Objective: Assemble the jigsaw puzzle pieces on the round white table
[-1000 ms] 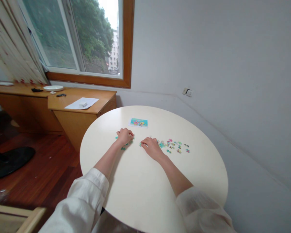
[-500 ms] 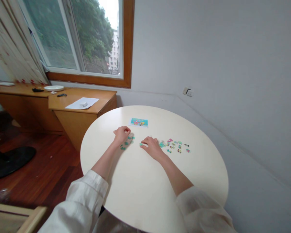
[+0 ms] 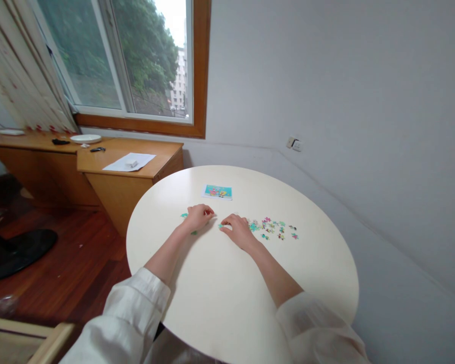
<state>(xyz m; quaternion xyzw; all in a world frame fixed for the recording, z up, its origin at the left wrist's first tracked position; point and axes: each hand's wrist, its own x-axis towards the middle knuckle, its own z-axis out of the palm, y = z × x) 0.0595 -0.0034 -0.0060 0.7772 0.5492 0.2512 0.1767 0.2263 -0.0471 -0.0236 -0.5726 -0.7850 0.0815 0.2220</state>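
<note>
My left hand [image 3: 199, 217] is closed in a pinch over the left part of the round table. Whatever its fingertips hold, if anything, is too small to make out. Green puzzle pieces [image 3: 184, 216] lie partly hidden beneath and beside that hand. Just to the right, my right hand [image 3: 238, 231] rests low on the tabletop with thumb and forefinger on a teal puzzle piece [image 3: 220, 226]. Beyond its knuckles spreads a loose group of mixed puzzle pieces [image 3: 271, 226], teal, pink and yellow, some hidden by the hand.
A picture card [image 3: 219, 192] with cartoon figures lies behind my hands on the white round table [image 3: 227, 298]. A wooden cabinet [image 3: 167, 149] at the left carries paper [image 3: 117, 163] and a white plate [image 3: 85, 138]. The wall [image 3: 326, 101] borders the table's right side.
My left hand has moved right and slightly nearer, toward my right hand, now covering most of the green pieces. My right hand stays in place at the teal piece.
</note>
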